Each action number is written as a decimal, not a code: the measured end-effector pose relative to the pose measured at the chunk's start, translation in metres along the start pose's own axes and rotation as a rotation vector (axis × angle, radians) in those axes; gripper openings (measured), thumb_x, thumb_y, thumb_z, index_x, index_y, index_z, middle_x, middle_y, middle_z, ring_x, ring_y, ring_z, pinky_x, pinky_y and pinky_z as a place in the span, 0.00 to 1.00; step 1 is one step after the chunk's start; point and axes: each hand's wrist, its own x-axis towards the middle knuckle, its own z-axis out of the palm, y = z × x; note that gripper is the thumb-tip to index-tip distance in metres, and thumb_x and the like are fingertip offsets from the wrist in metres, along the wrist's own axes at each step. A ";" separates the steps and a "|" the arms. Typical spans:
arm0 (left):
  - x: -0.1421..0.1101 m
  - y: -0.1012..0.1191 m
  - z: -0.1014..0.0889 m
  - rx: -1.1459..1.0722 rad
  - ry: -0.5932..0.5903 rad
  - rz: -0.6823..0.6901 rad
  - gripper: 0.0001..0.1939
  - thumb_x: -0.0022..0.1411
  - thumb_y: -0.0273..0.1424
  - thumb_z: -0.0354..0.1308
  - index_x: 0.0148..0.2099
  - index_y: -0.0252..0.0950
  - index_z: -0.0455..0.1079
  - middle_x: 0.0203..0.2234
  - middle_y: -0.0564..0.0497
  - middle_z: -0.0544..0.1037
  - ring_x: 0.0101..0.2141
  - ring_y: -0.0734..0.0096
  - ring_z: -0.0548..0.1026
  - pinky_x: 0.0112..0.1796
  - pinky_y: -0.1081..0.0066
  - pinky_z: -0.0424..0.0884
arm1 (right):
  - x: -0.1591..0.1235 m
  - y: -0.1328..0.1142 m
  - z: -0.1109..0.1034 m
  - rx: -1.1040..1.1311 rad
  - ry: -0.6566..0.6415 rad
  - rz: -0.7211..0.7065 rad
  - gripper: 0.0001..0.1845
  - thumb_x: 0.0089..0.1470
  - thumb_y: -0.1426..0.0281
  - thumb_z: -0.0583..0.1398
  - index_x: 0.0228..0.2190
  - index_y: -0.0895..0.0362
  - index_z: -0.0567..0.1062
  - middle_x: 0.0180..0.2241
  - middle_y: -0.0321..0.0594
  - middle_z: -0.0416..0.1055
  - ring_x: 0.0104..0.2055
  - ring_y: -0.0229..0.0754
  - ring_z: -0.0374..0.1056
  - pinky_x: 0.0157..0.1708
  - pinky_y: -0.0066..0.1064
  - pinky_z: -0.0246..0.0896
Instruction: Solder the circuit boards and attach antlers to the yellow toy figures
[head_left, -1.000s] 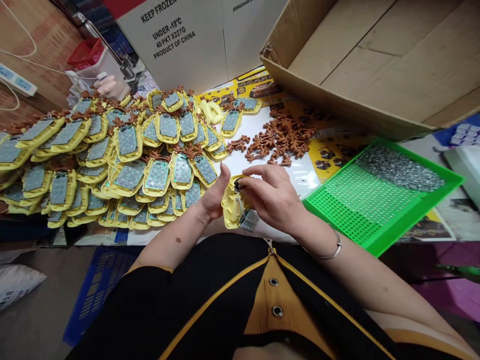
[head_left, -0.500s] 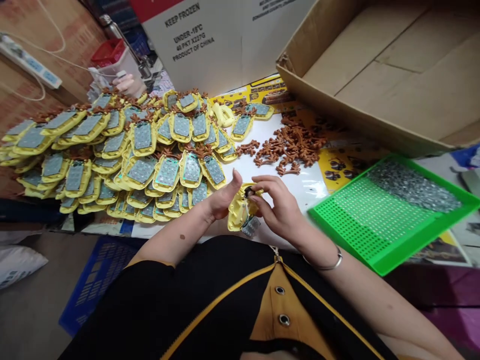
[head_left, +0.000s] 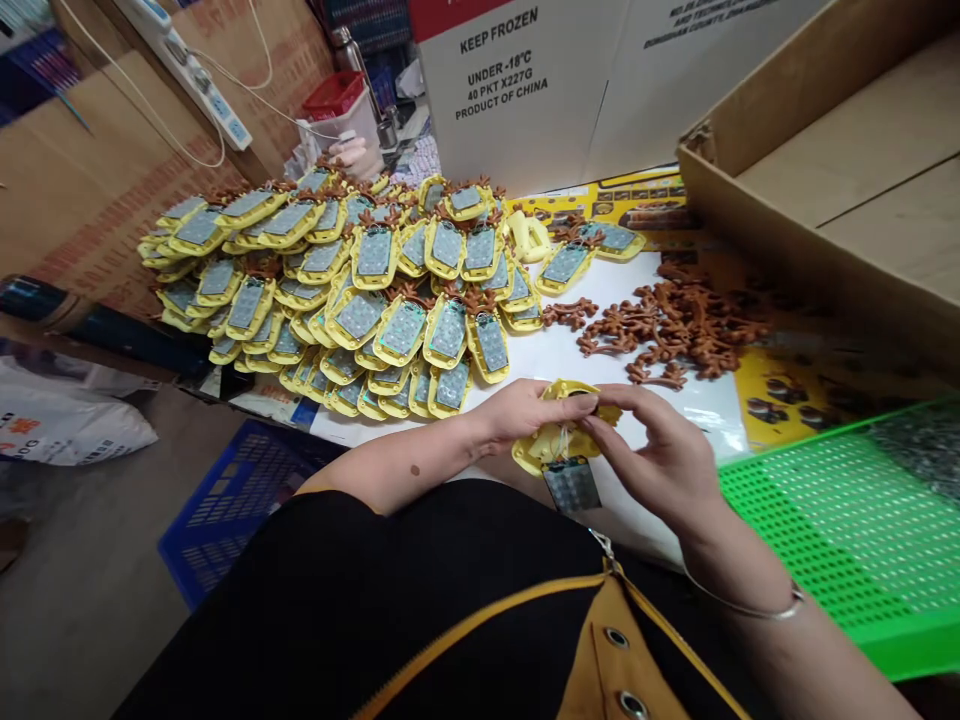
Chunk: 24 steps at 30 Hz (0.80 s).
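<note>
Gripping a curved yellow plastic shell, left hand and right hand, flat grey panel below

smooth plastic casing, glossy plastic tray, matt cardboard box, shiny metal bangle
</note>
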 end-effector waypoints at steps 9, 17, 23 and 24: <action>0.005 0.048 0.006 0.181 0.167 0.372 0.18 0.56 0.42 0.72 0.42 0.34 0.78 0.36 0.49 0.82 0.41 0.59 0.80 0.47 0.61 0.76 | -0.012 0.003 0.016 0.663 -0.256 0.583 0.33 0.51 0.53 0.72 0.54 0.52 0.73 0.46 0.45 0.79 0.45 0.46 0.77 0.45 0.40 0.76; 0.021 0.046 -0.020 0.333 0.228 0.411 0.21 0.48 0.42 0.77 0.38 0.34 0.78 0.31 0.52 0.82 0.32 0.69 0.78 0.36 0.71 0.74 | 0.008 -0.019 -0.019 0.208 0.105 0.459 0.16 0.54 0.54 0.68 0.35 0.54 0.77 0.31 0.38 0.76 0.32 0.42 0.71 0.35 0.35 0.69; 0.018 0.012 -0.023 0.193 0.011 -0.008 0.31 0.43 0.54 0.76 0.36 0.33 0.76 0.29 0.48 0.81 0.27 0.66 0.77 0.32 0.67 0.73 | 0.021 -0.015 -0.031 0.257 0.208 0.425 0.21 0.56 0.64 0.65 0.50 0.51 0.70 0.34 0.38 0.74 0.30 0.40 0.70 0.29 0.34 0.70; 0.017 0.009 -0.022 0.160 -0.021 -0.036 0.34 0.42 0.57 0.75 0.37 0.32 0.76 0.30 0.46 0.81 0.29 0.65 0.77 0.33 0.66 0.74 | 0.022 -0.014 -0.030 0.251 0.218 0.435 0.20 0.56 0.66 0.64 0.50 0.51 0.71 0.34 0.38 0.74 0.29 0.40 0.70 0.28 0.34 0.70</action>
